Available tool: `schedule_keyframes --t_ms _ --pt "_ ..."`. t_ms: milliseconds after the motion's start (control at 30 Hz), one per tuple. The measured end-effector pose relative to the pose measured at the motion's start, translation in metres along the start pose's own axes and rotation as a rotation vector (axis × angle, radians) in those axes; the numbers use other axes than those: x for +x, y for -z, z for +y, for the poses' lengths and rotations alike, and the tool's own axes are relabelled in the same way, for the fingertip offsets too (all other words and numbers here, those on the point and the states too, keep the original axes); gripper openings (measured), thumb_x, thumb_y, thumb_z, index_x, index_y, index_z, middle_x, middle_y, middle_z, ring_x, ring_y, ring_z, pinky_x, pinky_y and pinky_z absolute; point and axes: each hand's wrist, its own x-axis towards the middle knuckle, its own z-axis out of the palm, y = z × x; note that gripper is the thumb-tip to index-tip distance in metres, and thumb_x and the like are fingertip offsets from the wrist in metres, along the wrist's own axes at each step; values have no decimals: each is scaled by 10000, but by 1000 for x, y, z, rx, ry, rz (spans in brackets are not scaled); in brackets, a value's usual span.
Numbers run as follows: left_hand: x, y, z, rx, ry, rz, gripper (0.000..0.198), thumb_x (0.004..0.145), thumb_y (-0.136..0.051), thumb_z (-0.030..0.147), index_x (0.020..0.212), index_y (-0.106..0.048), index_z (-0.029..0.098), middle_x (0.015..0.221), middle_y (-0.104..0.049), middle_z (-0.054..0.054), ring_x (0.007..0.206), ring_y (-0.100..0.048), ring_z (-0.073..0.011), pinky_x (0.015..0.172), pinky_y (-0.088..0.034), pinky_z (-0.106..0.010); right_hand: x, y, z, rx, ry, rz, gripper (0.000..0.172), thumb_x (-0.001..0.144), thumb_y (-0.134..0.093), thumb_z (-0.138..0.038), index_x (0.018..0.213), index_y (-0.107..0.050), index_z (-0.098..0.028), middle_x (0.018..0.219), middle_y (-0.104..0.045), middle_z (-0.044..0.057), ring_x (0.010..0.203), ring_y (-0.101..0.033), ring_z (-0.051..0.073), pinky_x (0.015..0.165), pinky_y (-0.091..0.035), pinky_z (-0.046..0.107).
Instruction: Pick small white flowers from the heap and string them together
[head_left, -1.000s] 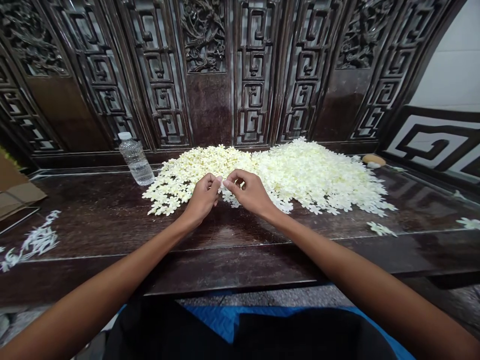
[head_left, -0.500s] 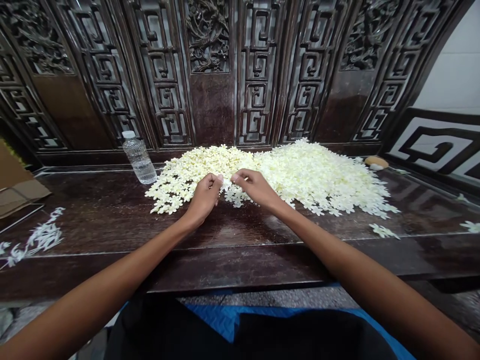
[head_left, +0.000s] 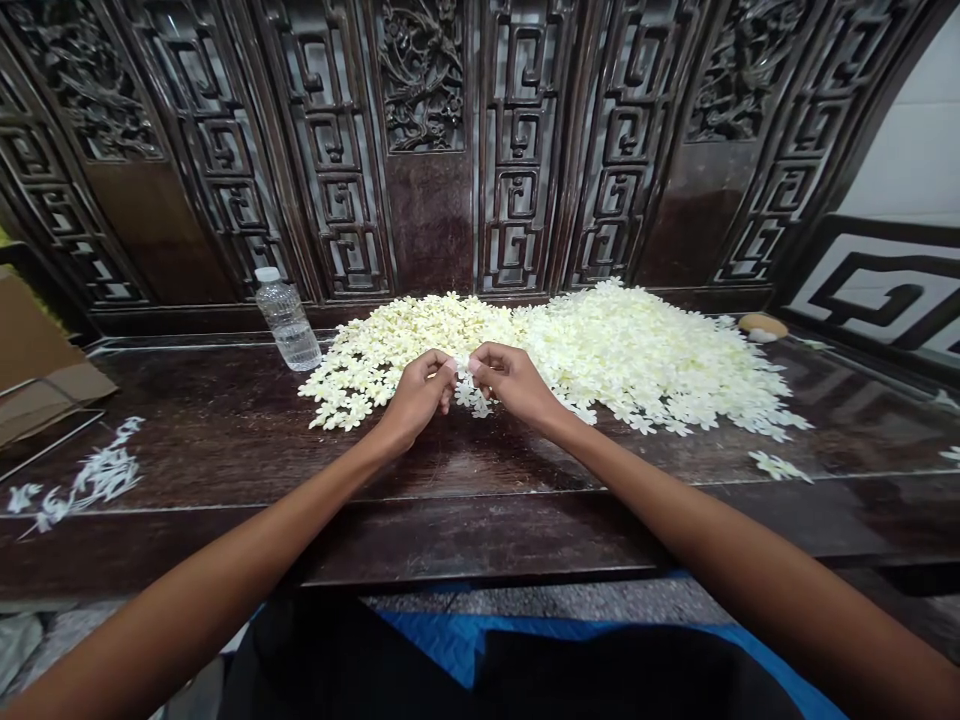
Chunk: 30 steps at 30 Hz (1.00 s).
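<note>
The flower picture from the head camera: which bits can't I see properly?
All in the head view:
Anything between the left fingers and right fingers: too small, lost against the flower pile behind.
Dark wood under that pile: covered by it.
Cardboard: cut off by the left edge.
Far-right flower: cut off by the right edge.

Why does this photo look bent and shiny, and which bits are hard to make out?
Head view: the carved backrest fans outward, probably lens distortion; head view: light glints off its glossy wood; head view: white blossoms blend together in the right-hand heap, and detail between the left hand and right hand is too small to read.
</note>
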Motion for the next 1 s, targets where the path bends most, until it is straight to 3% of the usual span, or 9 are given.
schedule_keyframes --t_ms 233,500,700,867,1000 --pt "-2 -3 7 73 -39 1 419 928 -675 548 776 -513 194 597 -498 47 483 -471 -89 502 -431 -223 -3 -3 -10 126 -80 -17 478 828 -742 -652 840 -609 -193 684 -603 -9 572 -523 116 500 -370 237" --pt "-3 -3 9 54 -48 10 483 902 -687 621 763 -508 195 586 -485 45 492 -463 -91 513 -429 -218 -4 -4 -12 137 -82 -42 492 842 -714 -672 859 -575 -201 709 -597 -14 557 -504 103 489 -341 230" --pt "-1 0 5 50 -38 11 461 910 -693 601 772 -523 196 568 -483 46 491 -479 -99 512 -441 -218 -6 -5 -12 24 0 -33 476 852 -742 -618 1078 -567 -238 812 -573 -30 662 -535 127 607 -441 259" --pt "-1 -2 5 -68 -22 13 481 875 -733 611 773 -539 183 637 -474 40 513 -464 -85 495 -454 -215 -6 -9 -10 -80 129 -50 387 934 -655 -594 945 -568 -217 925 -595 10 846 -578 160 761 -483 294" --pt "-2 -4 5 -149 18 22 502 854 -740 639 795 -558 175 682 -474 35 521 -453 -74 480 -448 -205 -8 -12 -11 -98 163 -75 386 965 -610 -596 919 -572 -215 962 -619 19 849 -598 164 805 -489 313"
